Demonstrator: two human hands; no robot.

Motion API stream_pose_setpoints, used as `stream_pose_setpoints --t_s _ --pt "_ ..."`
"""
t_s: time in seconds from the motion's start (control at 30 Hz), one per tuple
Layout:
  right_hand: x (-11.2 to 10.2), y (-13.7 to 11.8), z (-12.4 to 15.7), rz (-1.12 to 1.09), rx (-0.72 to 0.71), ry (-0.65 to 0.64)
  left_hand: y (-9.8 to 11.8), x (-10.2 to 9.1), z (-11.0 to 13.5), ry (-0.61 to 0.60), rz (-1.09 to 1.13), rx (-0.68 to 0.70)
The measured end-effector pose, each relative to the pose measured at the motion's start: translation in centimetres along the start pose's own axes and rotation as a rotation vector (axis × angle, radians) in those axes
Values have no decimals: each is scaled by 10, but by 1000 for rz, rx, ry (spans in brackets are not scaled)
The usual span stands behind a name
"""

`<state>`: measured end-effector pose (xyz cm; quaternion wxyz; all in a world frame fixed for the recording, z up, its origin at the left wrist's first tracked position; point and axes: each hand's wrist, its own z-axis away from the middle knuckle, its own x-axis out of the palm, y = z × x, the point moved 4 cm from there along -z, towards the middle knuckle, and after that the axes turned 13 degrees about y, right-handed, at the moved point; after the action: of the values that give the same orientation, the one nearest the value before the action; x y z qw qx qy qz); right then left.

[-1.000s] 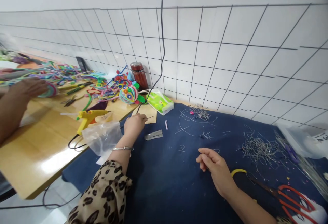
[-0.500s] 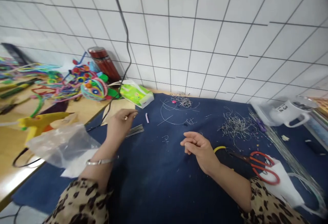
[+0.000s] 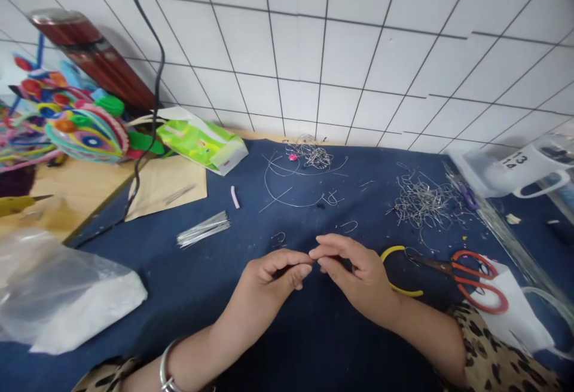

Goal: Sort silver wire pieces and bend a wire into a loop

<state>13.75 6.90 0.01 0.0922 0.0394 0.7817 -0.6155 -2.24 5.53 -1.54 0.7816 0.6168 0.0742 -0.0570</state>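
My left hand (image 3: 273, 278) and my right hand (image 3: 356, 272) meet fingertip to fingertip above the dark blue cloth (image 3: 188, 284). Both hands have thumb and forefinger pinched together. Whatever lies between the fingertips is too small or too hidden to name. Beyond the hands, short bent wire pieces (image 3: 350, 225) lie on the cloth. To the left is a bundle of straight cut wires (image 3: 204, 229), with a small pale pink stick (image 3: 235, 197) behind it. Beside my right hand are yellow-handled pliers (image 3: 406, 291) and orange-handled scissors (image 3: 482, 281).
Tangled wire (image 3: 424, 201) lies at right, near a white mug (image 3: 522, 168). At the back are a green packet (image 3: 197, 141) and a second wire tangle (image 3: 317, 156). A red flask (image 3: 96, 57), colourful crafts (image 3: 89, 132), a black cable (image 3: 156, 81) and a plastic bag (image 3: 49, 290) occupy the left.
My left hand has moved right, from near the wire bundle to meet my right hand. The right hand's fingers have come together in a pinch. The view has shifted.
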Motion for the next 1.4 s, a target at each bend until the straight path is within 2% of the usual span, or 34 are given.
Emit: stream_pose_setpoints --t_s 0.13,0.33,0.53,0.67,0.77,0.93,1.03,1.1,1.3,1.4 --pt "1 -5 1 126 -182 -13 -5 3 0 1 113 -170" --pt "4 -11 4 316 -471 -10 -5 4 3 -5 164 -256" --pt "7 -8 10 510 -673 -59 -5 3 2 -3 122 -214" --pt "9 -10 14 588 -811 -96 -2 1 0 -3 18 -68" --pt "10 -13 17 616 -880 -114 2 -2 -1 14 -52 30" --pt "13 -16 23 585 -938 -140 1 -3 1 16 -48 69" --pt "15 -15 24 534 -880 -149 -1 -4 2 25 -14 66" --pt "15 -14 21 466 -743 -132 -1 -4 1 24 4 76" --pt "9 0 7 45 19 -94 8 -6 1 62 -115 210" --pt "8 5 3 -119 230 -80 13 -7 1 114 -179 337"
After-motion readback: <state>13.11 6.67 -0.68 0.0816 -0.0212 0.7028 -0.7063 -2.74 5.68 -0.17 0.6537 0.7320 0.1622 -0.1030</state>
